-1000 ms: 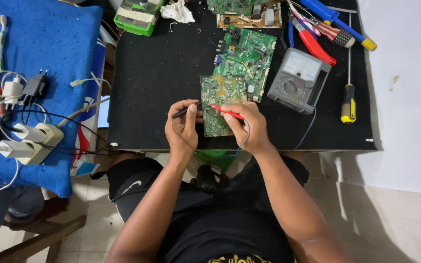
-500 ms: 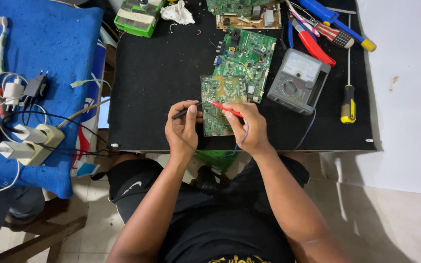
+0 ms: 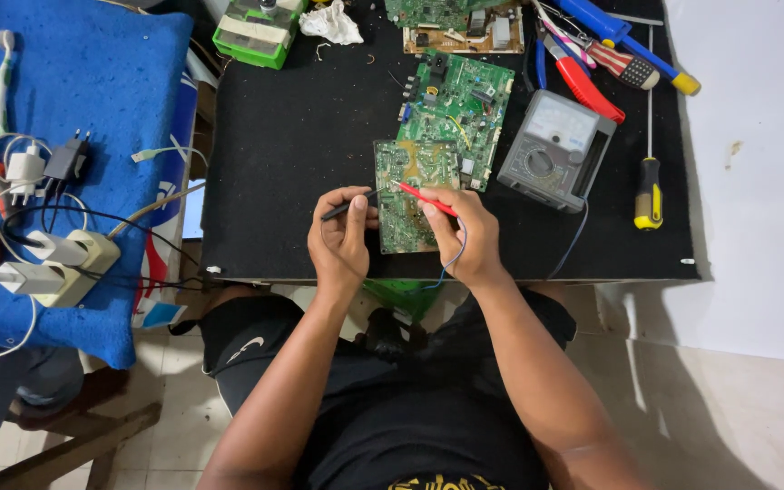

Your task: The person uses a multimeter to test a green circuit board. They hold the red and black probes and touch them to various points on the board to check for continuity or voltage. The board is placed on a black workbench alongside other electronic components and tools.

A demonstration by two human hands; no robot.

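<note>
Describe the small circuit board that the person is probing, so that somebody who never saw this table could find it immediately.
Start at the black mat covering the work table and go to its near edge, where the left hand and right hand meet. The small circuit board lies between them. Unlike the larger green board just beyond it, it is paler and the red probe touches it.

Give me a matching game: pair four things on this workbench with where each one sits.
Things:
1. red probe
2. black probe
3. meter
4. yellow screwdriver

Places:
A. in the left hand
B. nearest the mat's right edge
C. in the right hand
D. just right of the green boards

Pairs: 1-C, 2-A, 3-D, 4-B
</note>
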